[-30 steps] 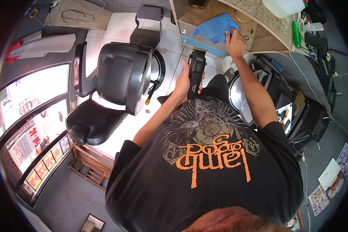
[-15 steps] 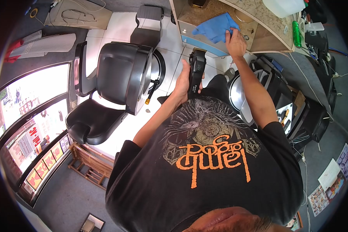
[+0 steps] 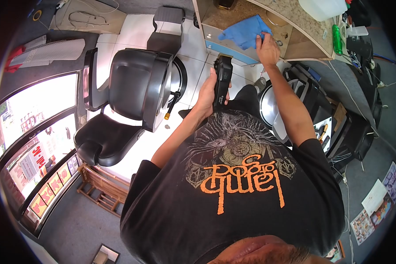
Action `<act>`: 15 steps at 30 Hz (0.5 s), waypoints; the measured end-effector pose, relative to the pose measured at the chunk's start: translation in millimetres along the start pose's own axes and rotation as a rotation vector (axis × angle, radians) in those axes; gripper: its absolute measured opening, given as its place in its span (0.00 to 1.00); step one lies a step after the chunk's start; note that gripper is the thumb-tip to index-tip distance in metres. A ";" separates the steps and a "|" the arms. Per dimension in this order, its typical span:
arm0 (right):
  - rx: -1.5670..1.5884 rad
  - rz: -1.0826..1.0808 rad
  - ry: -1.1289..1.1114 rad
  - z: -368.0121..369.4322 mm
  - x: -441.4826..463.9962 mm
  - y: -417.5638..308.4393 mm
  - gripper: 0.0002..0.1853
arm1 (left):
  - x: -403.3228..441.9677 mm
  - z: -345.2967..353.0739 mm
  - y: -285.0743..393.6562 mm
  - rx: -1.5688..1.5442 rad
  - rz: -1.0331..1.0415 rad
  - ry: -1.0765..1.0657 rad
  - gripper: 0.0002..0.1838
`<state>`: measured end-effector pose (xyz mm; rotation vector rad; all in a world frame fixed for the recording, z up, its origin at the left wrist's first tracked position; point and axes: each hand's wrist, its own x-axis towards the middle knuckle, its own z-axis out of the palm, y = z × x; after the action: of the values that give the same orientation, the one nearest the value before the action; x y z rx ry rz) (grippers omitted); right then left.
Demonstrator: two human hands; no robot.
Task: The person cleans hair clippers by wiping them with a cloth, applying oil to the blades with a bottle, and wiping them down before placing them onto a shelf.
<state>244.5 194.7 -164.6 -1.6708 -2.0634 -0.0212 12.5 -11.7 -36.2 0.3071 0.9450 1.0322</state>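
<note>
My left hand [image 3: 207, 94] is wrapped round a black hair clipper [image 3: 223, 79], held upright in front of my body with its gold-coloured blade end up. Over at the wooden counter's open shelf, my right hand [image 3: 268, 50] has its fingers closed on the right edge of a blue cloth [image 3: 242, 33]. The cloth lies crumpled on the shelf and hangs a little over its front edge. Beside those fingers is a small metal ring-like item [image 3: 279, 43], too small to name.
A black barber chair [image 3: 130, 83] stands to my left, and part of another chair [image 3: 270, 103] is at my right. The counter [image 3: 310, 33] carries a white plastic container [image 3: 323, 9] and a green-handled tool [image 3: 337, 39]. Cables hang along the right wall.
The clipper has tilted slightly and shifted a little within my left hand's reach. My right hand stays on the blue cloth, which has barely moved.
</note>
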 end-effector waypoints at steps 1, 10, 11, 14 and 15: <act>-0.001 0.004 -0.002 -0.2 -0.1 -0.5 0.16 | -0.7 0.8 -0.3 0.050 0.010 0.016 0.43; -0.004 0.001 0.003 -1.2 0.1 -1.4 0.16 | -0.6 0.4 7.1 -0.052 -0.041 0.001 0.36; -0.006 0.003 0.000 -1.4 0.1 -1.7 0.16 | -0.1 -0.6 6.8 -0.062 -0.034 -0.009 0.35; -0.005 -0.007 0.009 1.2 0.0 0.3 0.16 | -0.3 -3.5 6.2 -0.109 -0.017 -0.038 0.34; -0.008 -0.002 0.004 0.5 -0.2 0.0 0.16 | -0.7 -4.8 6.7 -0.134 -0.015 -0.051 0.34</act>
<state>244.4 194.7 -165.2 -1.6720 -2.0643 -0.0335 4.6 -9.8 -34.5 0.2138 0.8266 1.0642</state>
